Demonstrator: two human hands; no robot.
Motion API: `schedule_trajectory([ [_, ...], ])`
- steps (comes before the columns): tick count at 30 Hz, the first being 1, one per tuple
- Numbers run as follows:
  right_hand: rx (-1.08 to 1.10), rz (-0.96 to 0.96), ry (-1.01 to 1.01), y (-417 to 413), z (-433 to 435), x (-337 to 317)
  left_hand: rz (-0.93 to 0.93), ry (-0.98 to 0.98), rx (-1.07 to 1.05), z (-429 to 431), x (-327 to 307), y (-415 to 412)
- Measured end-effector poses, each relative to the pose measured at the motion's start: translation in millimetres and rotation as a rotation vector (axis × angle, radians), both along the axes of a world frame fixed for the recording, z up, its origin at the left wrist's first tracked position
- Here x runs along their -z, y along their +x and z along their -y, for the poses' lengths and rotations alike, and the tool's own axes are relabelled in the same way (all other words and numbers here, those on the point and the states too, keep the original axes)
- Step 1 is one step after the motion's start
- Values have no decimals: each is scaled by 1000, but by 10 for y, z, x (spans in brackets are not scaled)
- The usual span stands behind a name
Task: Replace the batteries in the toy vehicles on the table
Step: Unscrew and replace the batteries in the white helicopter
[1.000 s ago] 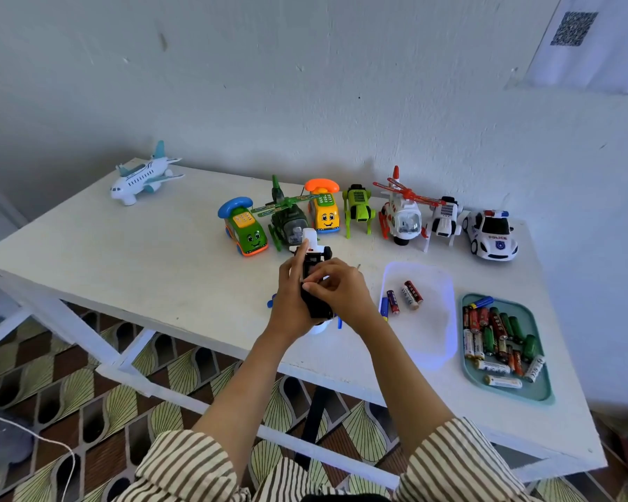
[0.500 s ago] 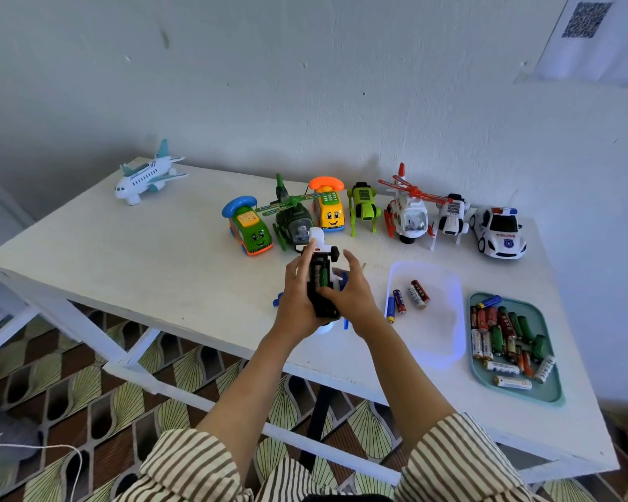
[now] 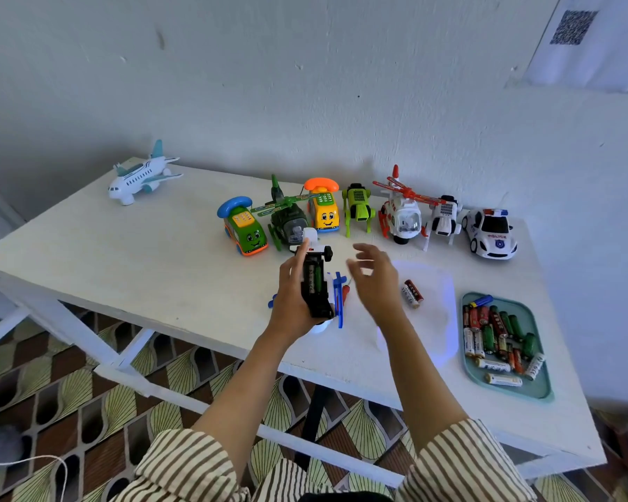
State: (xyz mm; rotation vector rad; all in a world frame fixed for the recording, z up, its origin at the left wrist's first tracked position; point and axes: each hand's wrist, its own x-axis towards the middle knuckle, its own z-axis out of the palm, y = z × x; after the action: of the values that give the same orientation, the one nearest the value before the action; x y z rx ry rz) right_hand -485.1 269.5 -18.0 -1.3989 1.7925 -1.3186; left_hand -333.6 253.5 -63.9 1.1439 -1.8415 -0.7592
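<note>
While my L hand (image 3: 292,295) grips the toy (image 3: 314,284) belly-up over the table (image 3: 124,269) near its front edge, fingers wrapped round the black underside, the battery bay faces me w/ cover off and a green cell (image 3: 318,279) seated inside. My R hand (image 3: 372,280) hangs just right of the toy, not touching it, fingers spread and loosely bent, holding nothing. Right of that hand is the white tray (image 3: 435,320) w/ loose cells (image 3: 412,293) on it. Further right, the teal tray (image 3: 544,391) is piled w/ mixed batts (image 3: 497,331). Seven other toys (image 3: 358,206) line the back by the wall. Plane (image 3: 142,173) sits apart at the far-left corner.
</note>
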Motion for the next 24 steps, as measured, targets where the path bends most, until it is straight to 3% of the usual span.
schedule_trajectory([
  [2, 160, -95, 16, -223, -1, 21, -3, -11, 2, 0, 13, 11],
  [4, 272, -164, 164, -452, -17, 129, -2, -16, -1, -8, 21, 17],
  [8, 283, -437, 478, -682, -111, 374, -4, -17, -10, -6, 28, 15],
  [13, 297, -558, 534, -690, -130, 402, 8, -30, -10, -2, 22, 9],
  [16, 331, -407, 456, -708, -122, 373, 3, -26, -1, -17, 11, 13],
  [20, 375, -138, 159, -683, -190, 233, 3, -21, -6, -17, 5, 15],
  [24, 268, 5, -104, -535, -248, -79, 6, -1, -14, -14, 2, 11],
])
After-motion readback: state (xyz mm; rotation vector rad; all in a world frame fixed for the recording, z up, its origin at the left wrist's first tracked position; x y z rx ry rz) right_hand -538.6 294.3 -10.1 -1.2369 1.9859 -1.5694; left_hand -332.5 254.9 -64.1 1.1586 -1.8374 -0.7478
